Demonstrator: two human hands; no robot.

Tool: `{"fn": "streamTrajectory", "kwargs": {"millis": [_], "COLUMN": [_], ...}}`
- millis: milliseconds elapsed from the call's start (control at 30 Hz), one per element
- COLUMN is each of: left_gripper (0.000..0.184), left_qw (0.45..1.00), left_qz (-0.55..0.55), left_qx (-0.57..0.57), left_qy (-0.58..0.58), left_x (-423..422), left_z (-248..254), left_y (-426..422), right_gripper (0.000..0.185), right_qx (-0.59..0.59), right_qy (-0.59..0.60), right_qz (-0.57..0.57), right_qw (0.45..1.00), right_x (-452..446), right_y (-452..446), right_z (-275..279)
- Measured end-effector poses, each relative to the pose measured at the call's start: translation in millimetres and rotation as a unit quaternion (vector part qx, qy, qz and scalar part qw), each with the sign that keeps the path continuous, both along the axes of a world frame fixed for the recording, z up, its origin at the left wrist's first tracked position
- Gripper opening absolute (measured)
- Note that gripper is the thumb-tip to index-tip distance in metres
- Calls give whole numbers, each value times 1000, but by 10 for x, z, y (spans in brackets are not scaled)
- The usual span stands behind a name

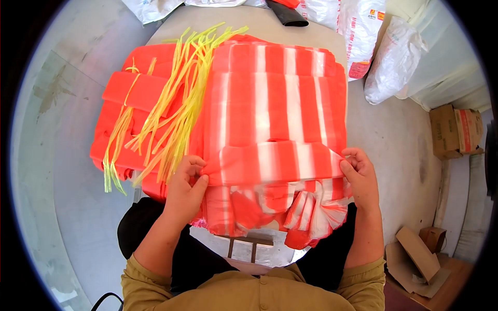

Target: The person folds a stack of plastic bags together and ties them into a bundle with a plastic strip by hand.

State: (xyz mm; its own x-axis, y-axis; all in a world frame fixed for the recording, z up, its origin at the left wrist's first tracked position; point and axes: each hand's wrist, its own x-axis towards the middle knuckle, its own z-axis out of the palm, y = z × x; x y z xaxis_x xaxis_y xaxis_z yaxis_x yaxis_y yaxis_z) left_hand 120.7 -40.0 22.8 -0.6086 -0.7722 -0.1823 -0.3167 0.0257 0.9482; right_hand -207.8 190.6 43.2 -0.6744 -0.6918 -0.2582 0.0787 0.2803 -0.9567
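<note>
A thick stack of red-and-white striped plastic bags (pixel 277 103) lies on the table in front of me. The near end of the top bag is folded over into a flat band. My left hand (pixel 188 189) pinches the left corner of this fold between thumb and fingers. At the opposite corner, the thumb and fingers of my right hand (pixel 361 175) are closed on the same fold. Below the band, crumpled and gathered bag ends hang over the table's near edge. A bundle of yellow plastic ties (pixel 181 98) lies left of the stack.
Folded red bundles (pixel 116 122), one bound with a yellow tie, sit on the table's left side. White printed sacks (pixel 363 31) stand behind the table (pixel 223 19). A dark tube-like thing (pixel 288 14) lies at its far edge. Cardboard boxes (pixel 445 132) are at right.
</note>
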Motion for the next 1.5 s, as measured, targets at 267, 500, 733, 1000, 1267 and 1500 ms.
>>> {"fn": "streamTrajectory", "kwargs": {"millis": [267,500,733,1000,1267,1500], "left_gripper": [39,57,58,50,33,16], "left_qw": [985,847,837,831,894,966], "left_qz": [0,-193,-211,-183,-311,-187], "left_qx": [-165,-492,-490,-514,-313,-160], "left_qy": [-46,-58,-119,-107,-76,-79], "left_x": [-4,-337,-437,-433,-205,-139], "left_z": [-27,254,132,201,566,488], "left_y": [-72,167,145,72,-173,-256], "right_gripper": [18,37,52,52,42,17], "right_qx": [139,-4,64,79,175,123], "right_qy": [224,543,542,544,404,158], "right_qz": [-17,296,342,356,389,233], "right_qw": [965,786,765,756,809,952], "right_x": [73,598,446,407,458,24], "right_y": [-78,-499,-519,-493,-319,-189], "right_z": [48,313,207,238,585,513]}}
